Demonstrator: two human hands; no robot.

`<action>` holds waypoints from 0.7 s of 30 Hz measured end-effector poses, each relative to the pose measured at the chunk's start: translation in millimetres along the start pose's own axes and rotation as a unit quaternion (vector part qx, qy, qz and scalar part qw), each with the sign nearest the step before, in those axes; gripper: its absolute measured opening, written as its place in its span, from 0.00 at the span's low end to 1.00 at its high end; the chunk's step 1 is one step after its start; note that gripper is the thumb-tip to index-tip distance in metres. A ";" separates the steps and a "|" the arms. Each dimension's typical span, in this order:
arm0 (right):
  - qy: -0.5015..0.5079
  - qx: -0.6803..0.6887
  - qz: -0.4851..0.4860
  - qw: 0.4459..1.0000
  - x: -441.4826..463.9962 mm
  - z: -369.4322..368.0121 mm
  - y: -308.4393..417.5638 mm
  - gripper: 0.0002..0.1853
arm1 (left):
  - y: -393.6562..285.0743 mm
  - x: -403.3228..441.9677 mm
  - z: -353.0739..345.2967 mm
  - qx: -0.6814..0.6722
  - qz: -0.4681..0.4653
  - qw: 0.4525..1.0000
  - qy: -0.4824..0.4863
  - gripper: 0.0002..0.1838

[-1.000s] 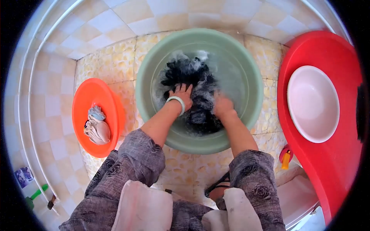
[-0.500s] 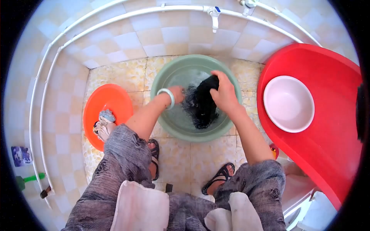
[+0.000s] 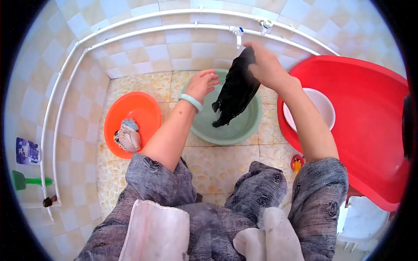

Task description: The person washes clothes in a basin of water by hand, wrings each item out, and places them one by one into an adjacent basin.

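A wet black cloth (image 3: 237, 89) hangs from my right hand (image 3: 266, 65), which grips its upper end above the green basin (image 3: 257, 114). Its lower end dangles over the water in the basin. My left hand (image 3: 203, 84), with a pale bangle at the wrist, is raised over the basin's left side, fingers apart, holding nothing and not touching the cloth.
An orange basin (image 3: 114, 106) with light crumpled cloths (image 3: 128, 138) stands on the left. On the right, a white bowl (image 3: 322, 104) sits in a large red tub (image 3: 370, 91). A tap (image 3: 238, 37) and white pipes run along the wall behind.
My right hand has lifted the black cloth up out of the water. My left hand has risen from the water and opened. The view has shifted, showing more of the wall.
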State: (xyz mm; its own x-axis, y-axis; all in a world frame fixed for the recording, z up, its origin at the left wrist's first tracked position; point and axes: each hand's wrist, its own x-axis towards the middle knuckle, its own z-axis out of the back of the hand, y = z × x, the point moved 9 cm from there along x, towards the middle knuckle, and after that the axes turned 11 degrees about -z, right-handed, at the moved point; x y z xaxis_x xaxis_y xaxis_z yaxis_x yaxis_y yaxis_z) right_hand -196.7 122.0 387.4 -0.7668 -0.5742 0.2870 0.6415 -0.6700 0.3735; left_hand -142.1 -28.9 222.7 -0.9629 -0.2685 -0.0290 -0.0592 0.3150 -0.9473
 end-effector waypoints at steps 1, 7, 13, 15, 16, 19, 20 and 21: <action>0.021 -0.028 0.010 0.999 2.4 1.5 7.5 0.27 | 2.8 -2.5 -0.3 -0.003 0.001 1.000 -0.001 0.22; 0.178 -0.247 0.175 0.936 2.6 -30.5 47.7 0.27 | -3.2 -8.2 -12.8 0.014 -0.035 0.998 0.048 0.26; 0.257 -0.274 0.197 0.906 -0.7 -50.1 65.1 0.29 | -48.3 -25.7 -69.0 0.153 -0.199 0.942 0.225 0.39; 0.280 -0.236 0.178 0.913 -4.7 -48.1 75.1 0.30 | -59.5 -22.1 -67.3 0.220 -0.221 0.939 0.145 0.39; 0.282 -0.201 0.158 0.925 -3.5 -42.9 74.3 0.31 | -63.5 -20.5 -68.1 0.253 -0.232 0.933 0.110 0.39; 0.278 -0.109 0.119 0.947 -3.1 -37.8 68.1 0.32 | -65.4 -22.5 -72.4 0.285 -0.224 0.927 0.091 0.31; 0.263 -0.091 0.120 0.953 -5.4 -35.1 59.3 0.33 | -65.2 -20.7 -72.7 0.317 -0.213 0.919 0.102 0.29; 0.249 -0.071 0.121 0.958 -6.2 -31.7 53.9 0.34 | -67.9 -21.6 -74.3 0.322 -0.219 0.915 0.103 0.27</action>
State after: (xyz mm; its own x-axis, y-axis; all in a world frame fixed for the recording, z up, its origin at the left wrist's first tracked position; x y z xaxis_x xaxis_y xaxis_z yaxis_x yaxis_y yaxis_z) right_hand -156.7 74.5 377.8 -0.5126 -0.8503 -0.1191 0.8227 -0.5262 0.2152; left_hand -136.9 23.2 311.4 -0.9173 -0.0415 0.3961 -0.3476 -0.4019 -0.8471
